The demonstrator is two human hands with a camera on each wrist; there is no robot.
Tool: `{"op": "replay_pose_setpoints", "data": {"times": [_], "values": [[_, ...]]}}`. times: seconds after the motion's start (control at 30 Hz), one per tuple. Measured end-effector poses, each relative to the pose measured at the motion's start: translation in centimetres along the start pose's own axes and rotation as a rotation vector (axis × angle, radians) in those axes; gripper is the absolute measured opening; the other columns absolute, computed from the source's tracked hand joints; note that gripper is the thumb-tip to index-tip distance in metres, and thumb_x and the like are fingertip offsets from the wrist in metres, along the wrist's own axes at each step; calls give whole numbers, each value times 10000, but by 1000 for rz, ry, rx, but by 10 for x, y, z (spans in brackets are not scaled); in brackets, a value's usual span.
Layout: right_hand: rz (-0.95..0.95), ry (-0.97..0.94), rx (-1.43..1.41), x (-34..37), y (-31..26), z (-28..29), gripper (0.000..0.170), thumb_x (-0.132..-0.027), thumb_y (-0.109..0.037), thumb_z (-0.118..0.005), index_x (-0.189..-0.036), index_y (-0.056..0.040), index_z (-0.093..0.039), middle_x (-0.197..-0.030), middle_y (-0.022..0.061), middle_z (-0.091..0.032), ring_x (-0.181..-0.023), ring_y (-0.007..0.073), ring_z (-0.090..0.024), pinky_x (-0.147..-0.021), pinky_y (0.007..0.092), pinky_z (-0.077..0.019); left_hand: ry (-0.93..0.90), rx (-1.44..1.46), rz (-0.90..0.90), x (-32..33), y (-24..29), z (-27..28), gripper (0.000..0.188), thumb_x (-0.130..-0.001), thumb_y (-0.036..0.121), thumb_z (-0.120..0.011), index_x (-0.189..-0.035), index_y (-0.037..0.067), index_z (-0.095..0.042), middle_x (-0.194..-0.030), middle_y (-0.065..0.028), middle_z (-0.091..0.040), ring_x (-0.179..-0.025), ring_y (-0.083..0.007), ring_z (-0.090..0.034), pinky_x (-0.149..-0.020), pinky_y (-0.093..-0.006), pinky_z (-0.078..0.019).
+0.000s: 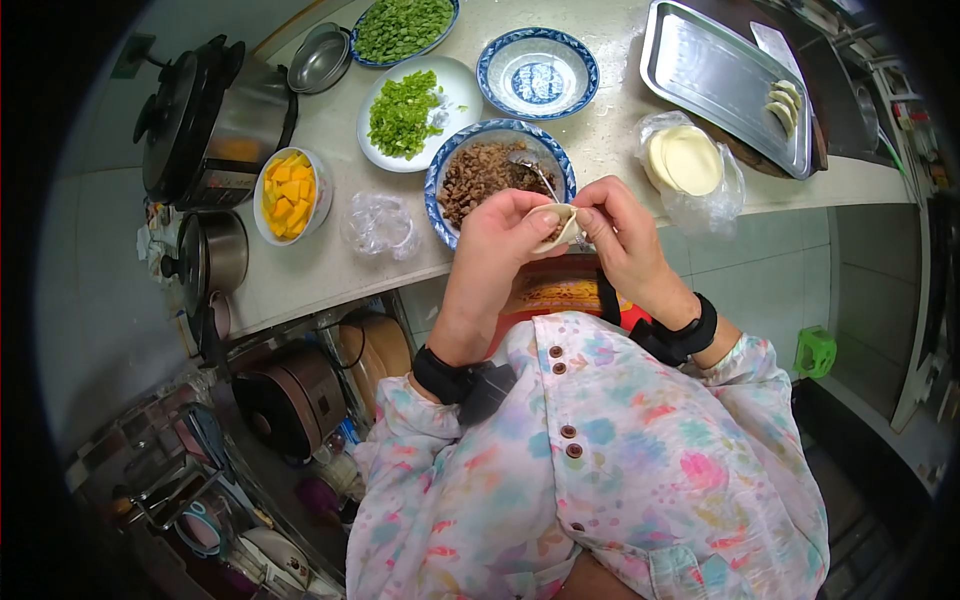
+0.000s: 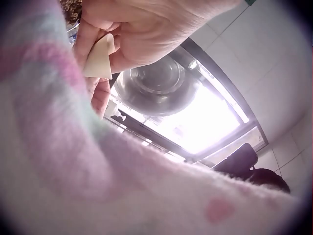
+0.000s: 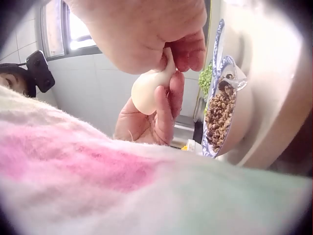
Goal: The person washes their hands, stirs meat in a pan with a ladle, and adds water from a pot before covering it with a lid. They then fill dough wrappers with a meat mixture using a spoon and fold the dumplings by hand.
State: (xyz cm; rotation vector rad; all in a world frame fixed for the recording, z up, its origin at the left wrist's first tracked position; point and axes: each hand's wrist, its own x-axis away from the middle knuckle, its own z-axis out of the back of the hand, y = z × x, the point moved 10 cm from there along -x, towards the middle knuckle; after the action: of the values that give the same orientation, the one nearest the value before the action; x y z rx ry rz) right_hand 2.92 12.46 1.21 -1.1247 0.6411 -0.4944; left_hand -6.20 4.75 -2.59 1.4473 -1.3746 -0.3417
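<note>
A pale round dumpling wrapper (image 1: 547, 243), folded partway over some brown filling, is held up in front of the body. My left hand (image 1: 492, 245) grips it from the left, with the thumb over its near side. From the right, my right hand (image 1: 630, 243) pinches the wrapper's edge between thumb and fingertips. The right wrist view shows the wrapper (image 3: 146, 93) bulging smoothly below the pinched end. Just beyond the hands stands a blue-and-white bowl (image 1: 434, 188) of cooked minced filling (image 1: 480, 172), with a metal spoon (image 1: 543, 178) leaning in it.
Round wrappers (image 1: 692, 160) lie stacked on a plastic bag at right. Behind them, a metal tray (image 1: 700, 85) bears several folded dumplings (image 1: 783, 108). Around the filling stand a plate of chopped greens (image 1: 403, 115), an empty patterned bowl (image 1: 538, 75) and a bowl of yellow cubes (image 1: 290, 195).
</note>
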Motion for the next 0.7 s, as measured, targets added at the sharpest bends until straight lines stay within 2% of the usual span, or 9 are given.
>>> {"op": "replay_pose_setpoints", "data": {"times": [0.07,0.27,0.37,0.47,0.53,0.7], "values": [[-111,-19,-98,4,14,-3,88,-823,-26,-527,-905,-7,-552,-791,104,-518,-707,217,-534,-625,288,-428,35,-4,5,0,-1,5,158,-840,117,-590,-956,10,-574,-909,-57,-615,-810,-119,-600,-714,-272,-522],[-63,-11,-99,-3,-5,3,103,-827,-51,-541,-913,-10,-580,-811,80,-533,-721,165,-536,-596,251,-424,32,-53,7,1,4,4,154,-842,128,-593,-951,20,-576,-897,-59,-616,-795,-121,-604,-647,-244,-529],[-9,-139,-76,-6,-7,-4,89,-817,-48,-560,-896,-11,-579,-818,72,-538,-723,146,-534,-582,242,-421,6,-49,14,1,5,0,155,-844,128,-587,-954,19,-575,-889,-61,-618,-784,-124,-607,-633,-237,-528],[-14,-111,-58,-7,-5,-2,75,-804,-35,-572,-875,-13,-570,-809,86,-536,-711,175,-540,-586,260,-427,16,-30,-15,2,8,-1,153,-850,122,-576,-958,15,-572,-882,-62,-618,-770,-125,-609,-624,-236,-528],[42,-89,11,-6,-11,1,61,-802,-26,-567,-862,-15,-561,-801,98,-533,-707,203,-543,-591,275,-432,31,-20,-62,2,11,0,151,-853,115,-568,-963,11,-569,-878,-62,-618,-760,-126,-610,-619,-236,-528],[260,-81,134,-1,-33,-1,64,-792,-6,-558,-854,-18,-549,-790,121,-531,-702,263,-554,-604,313,-444,20,-175,-44,-2,4,1,126,-850,106,-572,-927,7,-584,-855,-47,-615,-747,-108,-600,-614,-226,-520]]}}
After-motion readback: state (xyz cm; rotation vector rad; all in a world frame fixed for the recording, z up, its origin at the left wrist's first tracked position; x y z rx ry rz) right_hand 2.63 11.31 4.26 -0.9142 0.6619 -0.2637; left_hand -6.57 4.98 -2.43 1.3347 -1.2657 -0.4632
